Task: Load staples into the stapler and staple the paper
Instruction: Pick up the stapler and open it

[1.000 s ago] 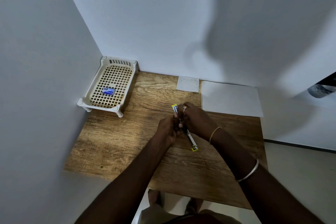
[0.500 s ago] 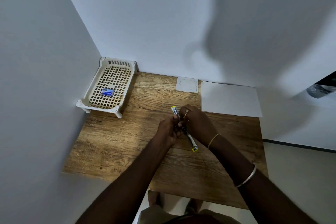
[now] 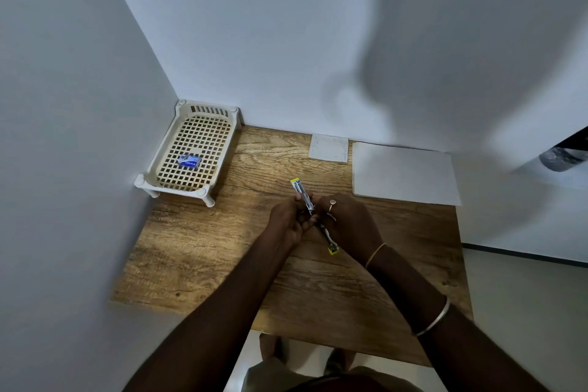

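A slim stapler [image 3: 301, 191] with yellow ends lies swung open in a long line over the middle of the wooden table [image 3: 203, 248]. My left hand [image 3: 288, 221] grips its middle from the left. My right hand [image 3: 348, 226] holds it from the right, fingers at the hinge. The stapler's far end pokes out above my hands and its near end [image 3: 332, 250] shows below them. A small blue staple box [image 3: 189, 161] lies in the cream basket [image 3: 165, 149]. A large white paper sheet [image 3: 404, 173] rests at the back right.
A small white square card [image 3: 328, 148] lies against the back wall beside the sheet. White walls close in the table on the left and back. The basket fills the back left corner. A dark cylindrical object [image 3: 563, 157] shows at the far right edge.
My hands and the open stapler have stayed nearly in place; only the fingers have shifted slightly around the stapler's middle.
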Action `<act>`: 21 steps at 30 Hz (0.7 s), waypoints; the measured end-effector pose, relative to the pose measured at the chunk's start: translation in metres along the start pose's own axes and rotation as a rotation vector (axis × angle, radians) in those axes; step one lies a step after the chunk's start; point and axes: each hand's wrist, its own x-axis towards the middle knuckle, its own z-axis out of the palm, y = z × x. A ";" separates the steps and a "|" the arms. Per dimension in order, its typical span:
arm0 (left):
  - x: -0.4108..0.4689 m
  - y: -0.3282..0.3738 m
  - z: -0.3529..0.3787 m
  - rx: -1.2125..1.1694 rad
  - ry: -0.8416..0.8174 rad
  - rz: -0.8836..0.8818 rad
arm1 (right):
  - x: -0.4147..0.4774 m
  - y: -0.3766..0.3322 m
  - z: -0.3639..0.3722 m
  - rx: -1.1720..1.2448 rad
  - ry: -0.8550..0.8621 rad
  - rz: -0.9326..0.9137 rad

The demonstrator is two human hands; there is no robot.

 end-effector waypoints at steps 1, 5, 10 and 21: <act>0.000 0.000 0.000 -0.009 -0.003 -0.002 | -0.001 0.000 0.001 0.003 0.011 0.013; 0.001 0.003 0.004 -0.040 -0.020 0.016 | -0.002 0.001 0.003 0.163 0.079 0.191; 0.002 0.010 0.007 -0.157 -0.098 0.082 | -0.004 0.002 0.004 0.278 0.132 0.363; 0.006 0.001 -0.017 -0.190 -0.245 0.270 | -0.013 0.008 -0.002 0.110 0.047 0.469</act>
